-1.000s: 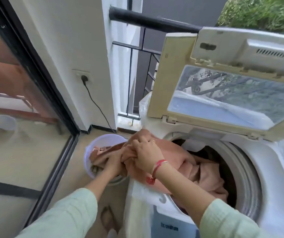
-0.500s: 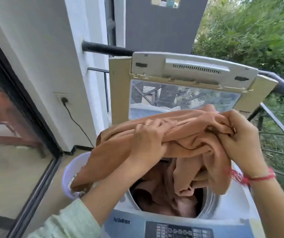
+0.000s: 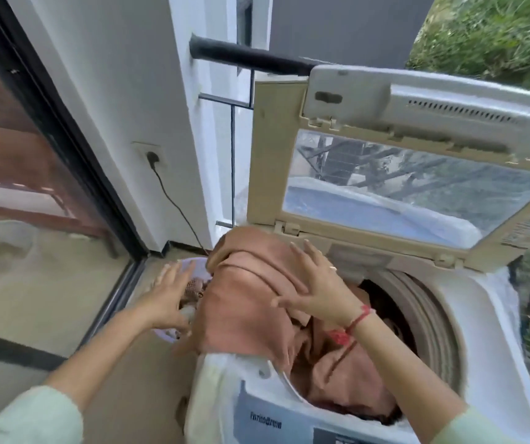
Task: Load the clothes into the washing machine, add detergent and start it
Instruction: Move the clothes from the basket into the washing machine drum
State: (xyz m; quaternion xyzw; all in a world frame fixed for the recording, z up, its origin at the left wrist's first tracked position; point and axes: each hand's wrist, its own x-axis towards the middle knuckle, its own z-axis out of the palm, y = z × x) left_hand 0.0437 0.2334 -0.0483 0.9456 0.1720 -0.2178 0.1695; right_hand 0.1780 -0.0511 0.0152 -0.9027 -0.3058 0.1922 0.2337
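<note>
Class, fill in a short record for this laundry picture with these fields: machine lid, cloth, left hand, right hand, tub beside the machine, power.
machine lid: lid of the washing machine raised, drum open
cloth: pink-brown cloth partly in the drum, a fold draped over the front-left rim
left hand: left hand open, fingers spread, reaching toward the tub, no grip on anything
right hand: right hand open, palm pressed flat on the cloth, red thread at the wrist
tub beside the machine: pale tub on the floor, some laundry inside
power: plug in the wall socket
</note>
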